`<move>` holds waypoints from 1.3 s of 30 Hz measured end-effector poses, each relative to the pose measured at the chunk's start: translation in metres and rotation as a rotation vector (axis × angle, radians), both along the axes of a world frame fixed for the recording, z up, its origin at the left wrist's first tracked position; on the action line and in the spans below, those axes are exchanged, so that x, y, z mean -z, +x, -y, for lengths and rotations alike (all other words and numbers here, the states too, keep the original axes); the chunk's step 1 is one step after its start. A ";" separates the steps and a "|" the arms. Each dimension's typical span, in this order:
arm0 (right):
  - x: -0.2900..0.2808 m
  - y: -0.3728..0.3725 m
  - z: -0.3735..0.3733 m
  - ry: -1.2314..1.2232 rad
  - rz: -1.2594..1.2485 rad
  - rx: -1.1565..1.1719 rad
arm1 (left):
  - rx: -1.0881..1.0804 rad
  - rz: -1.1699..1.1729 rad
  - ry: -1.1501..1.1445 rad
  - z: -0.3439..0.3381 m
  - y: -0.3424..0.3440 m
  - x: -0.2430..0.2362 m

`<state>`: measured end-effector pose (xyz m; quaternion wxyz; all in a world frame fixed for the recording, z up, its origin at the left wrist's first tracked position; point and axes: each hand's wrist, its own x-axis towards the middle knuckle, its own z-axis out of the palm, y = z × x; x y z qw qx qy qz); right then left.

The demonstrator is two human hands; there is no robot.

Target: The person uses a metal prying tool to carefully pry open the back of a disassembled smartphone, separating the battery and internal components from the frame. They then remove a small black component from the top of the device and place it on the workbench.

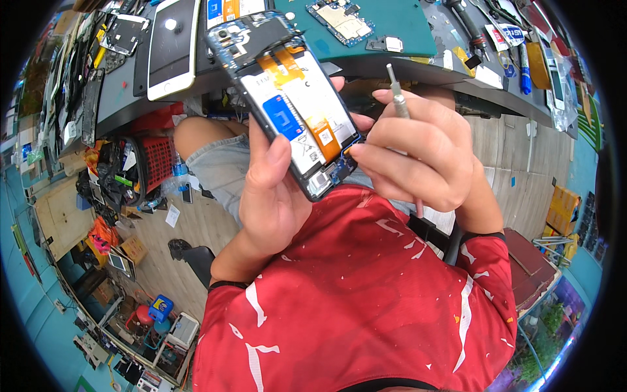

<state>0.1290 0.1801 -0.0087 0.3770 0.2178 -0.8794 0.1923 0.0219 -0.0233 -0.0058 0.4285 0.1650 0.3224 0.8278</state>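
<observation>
An opened smartphone with its back cover off shows a white battery, orange flex ribbons and a blue circuit board. My left hand grips it from the lower left, thumb lying along its edge. My right hand pinches the phone's lower right corner with fingertips, and a thin metal tool with a grey shaft sticks up between its fingers. Both hands hover over my lap, above a red shirt with white streaks.
A dark workbench runs along the top, carrying a green mat with a loose circuit board, a white phone lying screen-up, spare screens and tools. On the floor to the left are a red basket and scattered clutter.
</observation>
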 end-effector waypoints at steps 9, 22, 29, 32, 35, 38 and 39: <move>-0.015 0.007 0.019 -0.900 0.432 0.157 | -0.274 -0.231 0.058 -0.005 -0.003 0.001; -0.015 0.012 0.024 -1.552 0.803 -0.176 | -0.294 -0.334 -0.149 0.042 0.031 0.024; -0.024 0.008 -0.011 -1.199 0.945 -0.141 | 0.085 0.097 0.032 0.122 0.019 0.054; -0.017 0.004 -0.008 -0.994 0.998 -0.199 | 0.187 0.141 -0.150 0.115 0.011 0.039; -0.002 0.000 0.001 -0.871 0.946 -0.301 | 0.297 0.093 -0.340 0.090 0.005 0.017; 0.005 -0.001 0.007 -0.794 0.894 -0.340 | 0.339 -0.016 -0.547 0.066 0.004 -0.003; 0.005 -0.001 0.008 -0.759 0.877 -0.327 | 0.352 -0.050 -0.571 0.063 0.006 -0.004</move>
